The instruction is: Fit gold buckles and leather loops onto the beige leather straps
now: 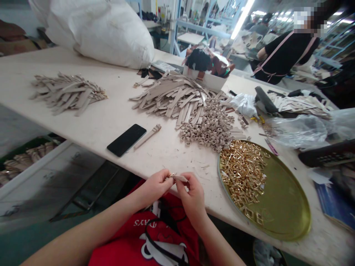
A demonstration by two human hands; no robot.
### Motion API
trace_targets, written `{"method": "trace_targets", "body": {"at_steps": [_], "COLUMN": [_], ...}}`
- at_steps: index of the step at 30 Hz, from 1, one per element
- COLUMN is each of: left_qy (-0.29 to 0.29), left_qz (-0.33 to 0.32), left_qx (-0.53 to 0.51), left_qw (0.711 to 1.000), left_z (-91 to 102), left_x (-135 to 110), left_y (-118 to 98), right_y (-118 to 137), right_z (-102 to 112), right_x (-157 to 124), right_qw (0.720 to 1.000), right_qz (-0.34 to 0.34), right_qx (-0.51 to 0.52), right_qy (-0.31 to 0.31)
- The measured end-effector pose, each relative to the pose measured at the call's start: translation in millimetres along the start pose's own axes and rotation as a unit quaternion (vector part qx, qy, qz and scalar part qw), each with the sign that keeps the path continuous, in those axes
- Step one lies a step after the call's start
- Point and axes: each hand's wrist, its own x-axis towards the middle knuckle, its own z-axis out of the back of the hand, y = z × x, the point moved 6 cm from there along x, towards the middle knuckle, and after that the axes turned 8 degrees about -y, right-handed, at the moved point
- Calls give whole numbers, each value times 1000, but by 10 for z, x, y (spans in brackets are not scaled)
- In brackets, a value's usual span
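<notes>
At the table's front edge, my left hand [158,185] pinches a small gold buckle [172,176]. My right hand [193,195] grips a short beige strap [181,178] whose end meets the buckle; the fingers partly hide where they join. To the right lies a round gold tray [285,199] with a heap of gold buckles [242,173]. Beyond my hands is a pile of small beige loops [213,125], beside a larger pile of loose beige straps [172,96]. A single strap with a buckle end [148,136] lies near the phone.
A black phone [127,139] lies left of centre. Straps with gold buckles [69,92] are heaped at the far left, before a big white sack [102,33]. A white box [205,78] stands at the back. Plastic bags [302,129] lie right; a person [288,51] works beyond.
</notes>
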Motion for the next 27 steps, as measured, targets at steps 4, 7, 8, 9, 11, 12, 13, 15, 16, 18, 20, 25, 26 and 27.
{"method": "trace_targets", "body": {"at_steps": [4, 7, 8, 9, 11, 12, 13, 15, 16, 18, 20, 25, 26, 27], "left_qy": [26, 47, 46, 43, 41, 47, 57, 79, 80, 52, 14, -1, -1, -2], "left_qz": [-34, -42, -40, -36, -35, -39, -47, -66, -71, -73, -75, -72, -69, -66], "left_qx": [23, 35, 37, 35, 13, 0, -7, 5, 22, 49, 47, 12, 10, 10], "left_qw": [999, 997, 997, 998, 998, 998, 997, 995, 994, 995, 996, 997, 998, 998], "left_z": [19, 42, 50, 55, 49, 36, 18, -19, -24, -5, 18, -22, -22, -14], "left_x": [-108, -150, -150, -146, -147, -157, -174, -219, -236, -247, -236, -184, -172, -158], "left_y": [-34, -44, -41, -38, -55, -78, -107, -169, -192, -220, -234, -183, -160, -135], "right_y": [76, 65, 83, 109, 173, 204, 231, 263, 269, 278, 290, 164, 125, 89], "right_z": [10, -59, -70, -68, -33, -6, 27, 145, 236, 511, 761, 917, 905, 891], "right_x": [-33, -80, -100, -121, -157, -169, -169, -87, 10, 328, 692, 1316, 1364, 1390], "right_qw": [1000, 990, 988, 987, 990, 990, 988, 982, 980, 974, 904, 853, 850, 850], "right_qz": [1, -84, -89, -81, -45, -25, -6, 25, 42, 80, 121, 108, 104, 102], "right_qx": [-18, 78, 93, 94, 66, 46, 24, -24, -63, -192, -411, -506, -511, -513], "right_qy": [16, 76, 90, 98, 115, 131, 153, 185, 183, 96, -6, -66, -70, -72]}}
